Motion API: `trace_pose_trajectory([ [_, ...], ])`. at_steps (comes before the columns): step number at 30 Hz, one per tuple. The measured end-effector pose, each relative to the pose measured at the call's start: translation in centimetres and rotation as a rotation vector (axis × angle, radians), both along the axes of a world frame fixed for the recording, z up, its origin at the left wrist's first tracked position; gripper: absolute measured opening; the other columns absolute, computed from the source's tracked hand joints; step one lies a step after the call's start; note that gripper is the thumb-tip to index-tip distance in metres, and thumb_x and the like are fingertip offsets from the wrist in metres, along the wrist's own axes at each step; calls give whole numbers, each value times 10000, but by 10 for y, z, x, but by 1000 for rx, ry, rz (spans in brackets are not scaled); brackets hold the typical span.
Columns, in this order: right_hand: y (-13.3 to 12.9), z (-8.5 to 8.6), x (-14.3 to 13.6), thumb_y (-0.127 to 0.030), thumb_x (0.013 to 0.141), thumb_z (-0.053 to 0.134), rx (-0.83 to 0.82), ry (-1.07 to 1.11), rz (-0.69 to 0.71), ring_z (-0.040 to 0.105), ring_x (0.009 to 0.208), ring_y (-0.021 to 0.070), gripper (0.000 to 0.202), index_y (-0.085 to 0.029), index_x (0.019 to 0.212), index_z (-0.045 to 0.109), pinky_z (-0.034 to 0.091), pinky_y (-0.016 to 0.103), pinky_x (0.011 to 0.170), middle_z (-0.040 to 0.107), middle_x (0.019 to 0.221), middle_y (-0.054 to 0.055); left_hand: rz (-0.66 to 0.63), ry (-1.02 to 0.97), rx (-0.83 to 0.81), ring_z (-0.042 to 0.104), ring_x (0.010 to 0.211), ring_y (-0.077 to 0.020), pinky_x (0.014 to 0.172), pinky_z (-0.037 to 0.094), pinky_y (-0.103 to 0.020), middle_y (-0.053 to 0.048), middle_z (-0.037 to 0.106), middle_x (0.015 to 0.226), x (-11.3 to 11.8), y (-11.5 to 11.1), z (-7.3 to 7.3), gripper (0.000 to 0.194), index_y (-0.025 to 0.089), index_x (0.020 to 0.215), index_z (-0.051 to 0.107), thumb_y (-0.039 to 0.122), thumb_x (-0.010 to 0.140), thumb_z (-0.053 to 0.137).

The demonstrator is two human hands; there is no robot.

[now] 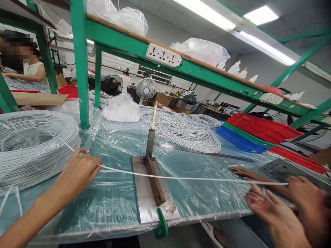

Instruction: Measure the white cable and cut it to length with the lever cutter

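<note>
Head view, nearest edge: a green plastic clamp handle hangs at the front of the flat steel cutter plate, the landmark for all that follows. The plate lies on a green worktable under clear plastic sheeting, and a brown hinged blade arm runs along it.

A thin white cable is stretched straight across the plate, over the blade arm. Left of the plate, the left hand is pinched shut on the cable. Right of the plate, the right hand meets the cable's end; blur hides its grip, so whether it grasps cannot be told. A second hand hovers in front of it, fingers spread; a further hand lies flat just beyond the cable.

Far left of the plate sits a large coil of white cable. Behind the plate lies a looser heap of white cable. Behind and right are stacked red and blue plastic trays.
</note>
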State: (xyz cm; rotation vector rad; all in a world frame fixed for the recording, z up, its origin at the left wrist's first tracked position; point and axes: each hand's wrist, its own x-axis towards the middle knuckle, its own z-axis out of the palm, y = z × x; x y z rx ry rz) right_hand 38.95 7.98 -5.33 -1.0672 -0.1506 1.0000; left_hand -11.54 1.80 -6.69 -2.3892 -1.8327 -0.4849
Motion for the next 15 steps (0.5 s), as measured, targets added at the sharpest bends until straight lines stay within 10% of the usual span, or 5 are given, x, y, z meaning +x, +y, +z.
trace_pose_trajectory([
  [5, -22, -48, -74, -367, 672, 719, 53, -364, 876, 304, 409, 50, 223, -168, 675, 617, 274, 187, 373, 359, 517, -46, -248, -145, 362, 471, 519, -125, 746, 375, -314, 39, 542, 567, 49, -44, 26, 305, 201, 691, 555, 198, 919, 352],
  [9, -66, -64, -147, -410, 700, 725, 33, -554, 1704, 441, 527, 72, 335, -141, 893, 672, 311, 181, 476, 541, 641, 14, -386, -90, 263, 495, 487, -128, 656, 397, -289, 30, 578, 554, 77, -61, 24, 339, 225, 650, 548, 224, 924, 347],
  [12, -84, -68, -189, -455, 681, 747, 247, -263, 1697, 450, 524, 55, 675, -219, 1262, 499, 307, 159, 485, 581, 701, 8, -357, -60, 6, 550, 517, -160, 620, 405, -293, 17, 625, 585, 64, -61, 12, 327, 232, 657, 572, 417, 891, 438],
  [15, -86, -69, -219, -486, 785, 639, 459, 19, 1513, 394, 382, 34, 493, -209, 1185, 560, 336, 159, 417, 532, 592, -24, -190, -108, -156, 577, 551, -193, 531, 366, -268, 5, 618, 554, 17, -62, -4, 403, 232, 622, 592, 537, 847, 452],
])
